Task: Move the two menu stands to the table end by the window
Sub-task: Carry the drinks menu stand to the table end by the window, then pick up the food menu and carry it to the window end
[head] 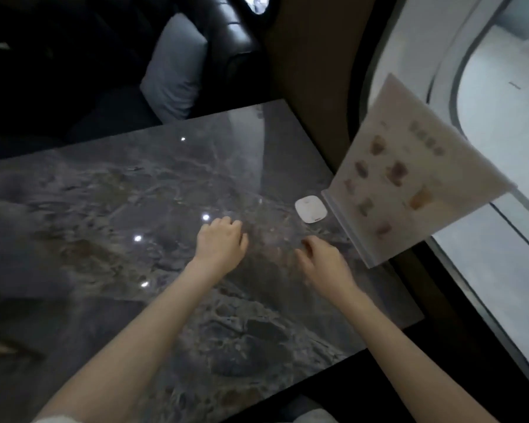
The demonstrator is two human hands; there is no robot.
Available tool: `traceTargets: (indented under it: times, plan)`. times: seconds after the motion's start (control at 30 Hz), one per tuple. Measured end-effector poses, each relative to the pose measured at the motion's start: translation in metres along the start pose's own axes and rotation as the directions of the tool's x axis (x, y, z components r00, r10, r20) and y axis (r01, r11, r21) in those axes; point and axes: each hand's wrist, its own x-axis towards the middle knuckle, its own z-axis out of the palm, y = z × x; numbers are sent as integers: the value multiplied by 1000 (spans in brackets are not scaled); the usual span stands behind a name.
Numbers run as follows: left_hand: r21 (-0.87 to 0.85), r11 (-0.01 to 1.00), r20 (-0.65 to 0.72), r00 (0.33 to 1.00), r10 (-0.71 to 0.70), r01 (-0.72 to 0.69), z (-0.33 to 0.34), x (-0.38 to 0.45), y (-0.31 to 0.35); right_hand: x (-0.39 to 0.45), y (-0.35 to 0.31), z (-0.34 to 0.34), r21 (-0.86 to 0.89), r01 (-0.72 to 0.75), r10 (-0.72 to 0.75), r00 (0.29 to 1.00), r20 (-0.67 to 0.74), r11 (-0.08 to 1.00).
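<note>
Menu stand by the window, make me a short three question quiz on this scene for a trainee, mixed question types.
1. True or false: the menu stand stands at the table end beside the window.
2. Multiple choice: the small white device lies A) beside the stand's base, B) under the left hand, C) on the cushion.
3. Fill in: the right hand holds ____.

Key
1. True.
2. A.
3. Nothing; both hands hover open over the table, apart from the stand. Only one stand can be seen.
</note>
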Motion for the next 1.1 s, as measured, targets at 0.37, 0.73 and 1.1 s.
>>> traceTargets:
  times: [0.37, 0.73, 1.1]
  plan:
    - [84, 993, -520, 846, 114, -83, -73, -137, -153, -27, -191, 78, -5, 581, -581, 814, 6, 814]
    - [-30, 940, -616, 734, -285, 340, -65, -235, -308, -68, -323, 175, 149, 684, -698, 711, 84, 714]
    - [-759, 440, -39, 640, -767, 481, -36, -229, -420, -85, -352, 221, 425, 380, -484, 859, 168, 821]
